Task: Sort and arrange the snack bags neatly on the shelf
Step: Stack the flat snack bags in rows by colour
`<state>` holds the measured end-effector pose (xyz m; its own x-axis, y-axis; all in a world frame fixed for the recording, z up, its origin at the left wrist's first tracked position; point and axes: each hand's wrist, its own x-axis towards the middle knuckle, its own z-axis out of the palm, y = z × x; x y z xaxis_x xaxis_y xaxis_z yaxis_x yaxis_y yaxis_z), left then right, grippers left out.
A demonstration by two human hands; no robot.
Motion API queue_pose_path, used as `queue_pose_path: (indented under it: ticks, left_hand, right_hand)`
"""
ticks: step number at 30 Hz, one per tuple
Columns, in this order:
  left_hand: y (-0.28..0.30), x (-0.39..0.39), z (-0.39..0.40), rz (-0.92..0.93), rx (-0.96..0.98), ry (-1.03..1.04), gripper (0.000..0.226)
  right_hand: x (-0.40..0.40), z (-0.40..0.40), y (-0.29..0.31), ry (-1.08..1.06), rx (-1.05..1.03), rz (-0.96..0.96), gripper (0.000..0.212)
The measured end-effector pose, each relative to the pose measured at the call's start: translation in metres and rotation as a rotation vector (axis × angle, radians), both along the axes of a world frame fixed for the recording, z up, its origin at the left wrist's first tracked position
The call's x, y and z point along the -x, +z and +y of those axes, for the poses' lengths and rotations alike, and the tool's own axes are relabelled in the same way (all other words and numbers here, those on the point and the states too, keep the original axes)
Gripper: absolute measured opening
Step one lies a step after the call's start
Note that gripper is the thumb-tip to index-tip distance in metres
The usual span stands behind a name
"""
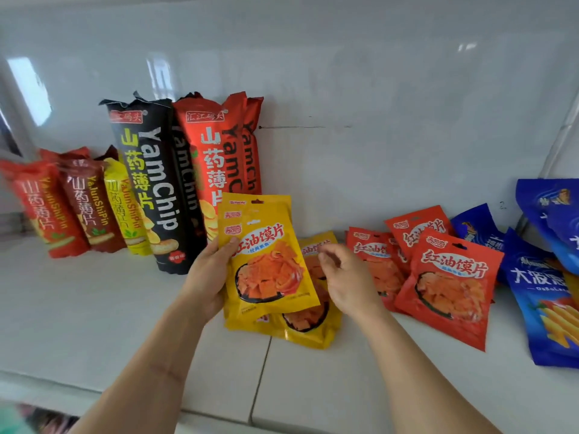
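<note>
My left hand (pixel 209 277) grips a stack of yellow snack bags (pixel 266 255) by their left edge and holds them upright above the white shelf (pixel 94 308). More yellow bags (pixel 307 327) lie flat beneath them. My right hand (pixel 344 277) hovers just right of the held stack with loosely curled fingers and holds nothing. Red bags of the same snack (pixel 448 286) lean in an overlapping group to the right.
Tall black (pixel 156 189) and red (pixel 216 158) yam chip bags stand against the back wall. Smaller red, brown and yellow yam bags (pixel 78 208) stand at the left. Blue fries bags (pixel 545 302) pile at the far right. The shelf's front edge (pixel 219 411) runs below my arms.
</note>
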<state>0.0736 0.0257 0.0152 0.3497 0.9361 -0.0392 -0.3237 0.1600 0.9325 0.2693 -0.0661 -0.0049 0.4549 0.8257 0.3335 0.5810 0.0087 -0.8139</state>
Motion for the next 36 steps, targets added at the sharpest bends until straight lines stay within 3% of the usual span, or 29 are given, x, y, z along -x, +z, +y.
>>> queue_pose_path:
  ticks: [3,5,7,10,13,18,26,32,36]
  left_hand:
    - [-0.004,0.004,0.012,0.006,0.020,-0.034,0.026]
    - [-0.006,0.001,0.018,-0.003,0.026,-0.059,0.026]
    - [-0.006,-0.004,0.022,0.014,0.013,-0.097,0.024]
    - [-0.001,-0.013,0.029,0.045,-0.044,-0.155,0.022]
    - [-0.003,-0.019,0.034,0.053,-0.071,-0.162,0.022]
    - [-0.018,-0.029,0.039,0.031,-0.074,-0.124,0.023]
    - [-0.018,-0.049,0.039,0.077,-0.146,-0.049,0.019]
    - [-0.024,-0.056,0.036,0.060,-0.128,-0.036,0.022]
    - [-0.028,-0.057,0.037,0.014,-0.066,-0.024,0.017]
  right_hand:
    - [0.010,0.006,-0.013,0.061,0.160,-0.212,0.026]
    - [0.012,0.005,-0.021,0.070,0.320,-0.453,0.039]
    - [0.009,0.002,-0.024,-0.032,0.451,-0.619,0.051]
    - [0.000,-0.002,-0.025,-0.222,0.511,-0.690,0.047]
    - [-0.008,-0.007,-0.026,-0.306,0.505,-0.622,0.047]
    - [-0.028,-0.024,-0.024,-0.381,0.262,-0.265,0.023]
    - [-0.055,-0.049,-0.010,-0.588,-0.026,0.035,0.021]
    - [-0.037,-0.041,-0.007,-0.410,-0.043,0.102,0.022]
    - [-0.016,-0.025,-0.016,-0.287,0.141,-0.089,0.033]
